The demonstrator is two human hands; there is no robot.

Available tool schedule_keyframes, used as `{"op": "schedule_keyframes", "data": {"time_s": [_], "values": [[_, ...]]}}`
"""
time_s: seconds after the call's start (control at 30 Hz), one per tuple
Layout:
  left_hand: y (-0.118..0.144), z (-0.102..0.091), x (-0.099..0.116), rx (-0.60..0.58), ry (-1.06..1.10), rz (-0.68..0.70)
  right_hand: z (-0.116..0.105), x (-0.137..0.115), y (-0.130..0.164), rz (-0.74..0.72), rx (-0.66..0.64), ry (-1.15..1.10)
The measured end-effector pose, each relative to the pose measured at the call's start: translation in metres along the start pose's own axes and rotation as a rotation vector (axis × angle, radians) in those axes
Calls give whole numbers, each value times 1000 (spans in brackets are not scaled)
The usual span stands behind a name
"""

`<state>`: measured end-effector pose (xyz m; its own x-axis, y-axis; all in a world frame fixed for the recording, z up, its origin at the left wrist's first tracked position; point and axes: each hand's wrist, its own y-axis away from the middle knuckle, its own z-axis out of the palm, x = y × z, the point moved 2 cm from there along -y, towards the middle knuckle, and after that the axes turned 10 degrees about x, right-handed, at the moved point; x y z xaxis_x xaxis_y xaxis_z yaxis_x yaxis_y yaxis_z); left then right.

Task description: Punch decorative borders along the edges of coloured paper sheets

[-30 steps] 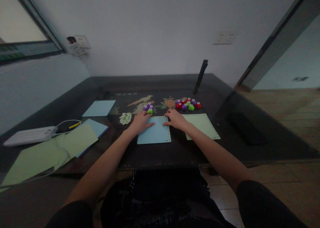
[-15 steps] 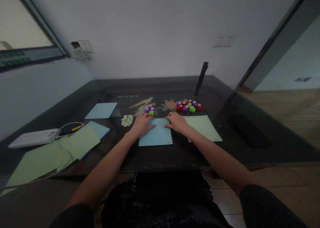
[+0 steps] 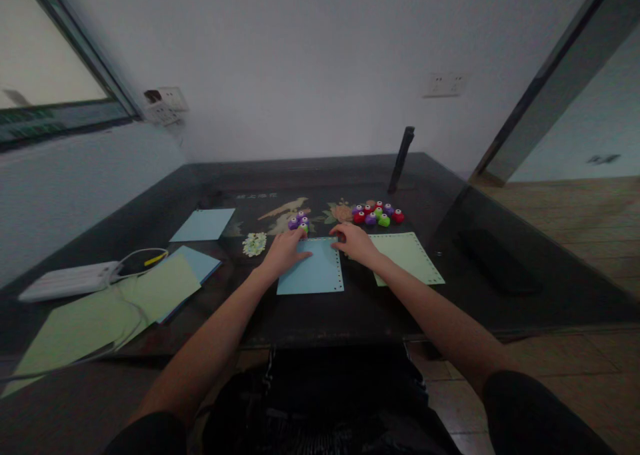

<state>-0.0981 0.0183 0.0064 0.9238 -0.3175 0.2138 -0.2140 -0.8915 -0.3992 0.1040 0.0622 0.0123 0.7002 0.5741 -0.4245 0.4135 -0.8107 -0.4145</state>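
A light blue sheet of paper (image 3: 313, 274) with small holes along its top and right edges lies in front of me. My left hand (image 3: 284, 250) rests on its upper left part, fingers stretched forward and thumb apart on the paper. A cluster of small purple and green round pieces (image 3: 299, 222) with eye-like white spots is just beyond those fingertips. My right hand (image 3: 355, 243) is at the sheet's upper right corner, fingers bent, with a gap between index finger and thumb. Its wrist is over the edge of a pale green holed sheet (image 3: 407, 258).
Several red, purple and green round pieces (image 3: 379, 213) sit beyond my right hand. On the left are a blue sheet (image 3: 204, 224), green sheets (image 3: 170, 283), a white power strip (image 3: 70, 282) and a flower-like cluster (image 3: 255, 244). A black upright object (image 3: 401, 160) stands at the back.
The fingers of my right hand have bent more and risen slightly at the corner of the blue sheet. My left hand stays nearly in place. The view has tilted slightly.
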Motion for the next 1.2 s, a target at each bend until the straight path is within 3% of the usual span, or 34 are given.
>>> {"op": "schedule_keyframes", "data": {"time_s": [0.6,0.87,0.97,1.07,1.13,1.2], "values": [[0,3,-5,35,47,17,7,10,-3,38,41,-180],[-4,-2,-11,151,215,-19,10,14,-6,71,-103,-310],[-6,-7,-14,295,316,-83,10,15,-6,132,-101,-474],[-9,-11,-19,426,497,-237,10,19,-8,235,-86,-648],[-9,-10,-22,404,665,-357,7,23,-11,272,-35,-728],[-8,-8,-21,299,822,-435,3,28,-14,283,35,-777]]}}
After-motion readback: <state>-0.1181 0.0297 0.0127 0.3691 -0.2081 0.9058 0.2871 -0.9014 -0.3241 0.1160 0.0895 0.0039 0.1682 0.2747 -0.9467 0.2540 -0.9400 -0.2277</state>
